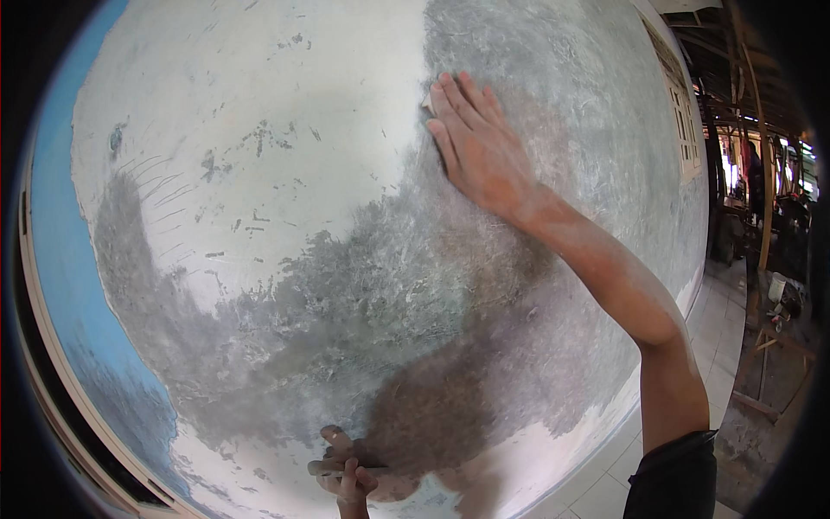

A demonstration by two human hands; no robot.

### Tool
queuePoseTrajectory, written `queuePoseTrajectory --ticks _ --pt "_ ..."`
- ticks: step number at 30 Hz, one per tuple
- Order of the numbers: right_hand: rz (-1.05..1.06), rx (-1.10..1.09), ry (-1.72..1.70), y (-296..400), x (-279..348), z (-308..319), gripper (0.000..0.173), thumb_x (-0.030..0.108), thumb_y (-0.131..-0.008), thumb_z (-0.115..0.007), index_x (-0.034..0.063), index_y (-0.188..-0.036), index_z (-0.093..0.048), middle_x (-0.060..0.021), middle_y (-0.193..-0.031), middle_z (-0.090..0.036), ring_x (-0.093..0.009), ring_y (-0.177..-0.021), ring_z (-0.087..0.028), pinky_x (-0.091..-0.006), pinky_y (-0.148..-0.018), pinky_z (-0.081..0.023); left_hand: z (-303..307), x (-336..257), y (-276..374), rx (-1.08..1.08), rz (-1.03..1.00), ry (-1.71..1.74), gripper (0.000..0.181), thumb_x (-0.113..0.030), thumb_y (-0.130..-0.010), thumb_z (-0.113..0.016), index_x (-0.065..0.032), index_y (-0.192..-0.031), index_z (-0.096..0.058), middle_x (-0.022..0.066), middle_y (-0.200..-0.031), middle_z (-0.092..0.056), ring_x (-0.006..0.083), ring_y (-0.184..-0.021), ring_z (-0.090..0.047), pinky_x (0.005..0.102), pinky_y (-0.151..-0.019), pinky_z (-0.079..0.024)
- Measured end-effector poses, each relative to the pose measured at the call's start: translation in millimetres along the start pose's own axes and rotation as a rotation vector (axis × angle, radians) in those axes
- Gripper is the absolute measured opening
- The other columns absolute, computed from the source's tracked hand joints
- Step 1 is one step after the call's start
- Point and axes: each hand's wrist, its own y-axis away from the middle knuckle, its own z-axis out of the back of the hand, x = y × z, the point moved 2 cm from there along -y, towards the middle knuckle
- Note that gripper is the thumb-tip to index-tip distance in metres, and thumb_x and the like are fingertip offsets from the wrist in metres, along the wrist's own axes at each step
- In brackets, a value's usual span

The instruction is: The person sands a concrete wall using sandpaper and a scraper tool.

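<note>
My right hand (476, 139) lies flat against a plastered wall (311, 130), fingers together and pointing up. The pale edge of a thin piece (426, 104), perhaps sandpaper, pokes out between thumb and fingers; my palm hides the rest. Under that hand the wall is scuffed grey, while smooth whitish coating with grey chips covers its upper left. Fine dust coats the forearm. Low in the picture, my left hand (353, 483) is closed around a small flat tool (324, 467), possibly a scraper. Shadow and fingers hide much of its shape.
Blue paint (61, 194) and a pale frame (39, 311) border the wall at left. To the right are a window (681, 123), a tiled floor (713, 311), wooden posts (767, 214) and a wooden stand (765, 344) among clutter. My shadow (434, 402) falls on the wall.
</note>
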Motion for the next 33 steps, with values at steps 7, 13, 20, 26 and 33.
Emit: queuePoseTrajectory --ticks 7,13,20,26,33 --pt "0.103 0.084 -0.130 25.9 43.7 4.4 0.074 0.048 -0.100 -0.041 -0.0110 -0.143 -0.031 -0.0292 -0.149 -0.032 -0.039 -0.142 -0.028 -0.0526 -0.116 -0.022 1.0 -0.8 -6.1 -0.011 -0.008 -0.018 0.022 -0.023 -0.094 -0.050 -0.0145 -0.114 -0.053 0.0084 -0.075 -0.056 0.0248 -0.056 -0.052 0.0349 -0.046 -0.038" --pt "0.023 -0.010 -0.122 4.6 44.6 -5.7 0.080 0.051 -0.096 -0.049 -0.0114 -0.143 -0.031 -0.0302 -0.149 -0.032 -0.041 -0.142 -0.028 -0.0556 -0.116 -0.018 2.4 -2.1 -7.1 0.042 0.020 -0.023 0.023 -0.024 -0.092 -0.051 -0.0149 -0.113 -0.054 0.0067 -0.071 -0.057 0.0249 -0.053 -0.054 0.0356 -0.045 -0.039" --pt "0.076 0.028 -0.088 17.2 51.0 3.1 0.085 0.054 -0.095 -0.049 -0.0138 -0.142 -0.030 -0.0305 -0.149 -0.032 -0.039 -0.143 -0.028 -0.0555 -0.116 -0.017 4.2 -6.3 -12.4 0.053 0.016 -0.069 0.019 -0.024 -0.092 -0.051 -0.0148 -0.108 -0.055 0.0070 -0.071 -0.056 0.0251 -0.056 -0.054 0.0360 -0.045 -0.040" --pt "-0.039 -0.036 -0.084 -15.1 47.1 -13.0 0.089 0.061 -0.096 -0.040 -0.0137 -0.143 -0.029 -0.0296 -0.150 -0.032 -0.038 -0.143 -0.027 -0.0541 -0.117 -0.015 1.8 -1.4 -1.8 0.043 0.020 -0.046 0.017 -0.024 -0.092 -0.051 -0.0138 -0.105 -0.056 0.0078 -0.071 -0.056 0.0257 -0.057 -0.054 0.0363 -0.046 -0.040" --pt "0.108 0.040 -0.025 1.3 38.6 -8.9 0.091 0.063 -0.095 -0.038 -0.0128 -0.143 -0.029 -0.0308 -0.150 -0.030 -0.038 -0.144 -0.026 -0.0539 -0.118 -0.012 3.2 -4.4 -11.4 0.031 0.028 -0.006 0.016 -0.024 -0.095 -0.049 -0.0119 -0.104 -0.054 0.0069 -0.070 -0.054 0.0243 -0.056 -0.053 0.0360 -0.046 -0.041"
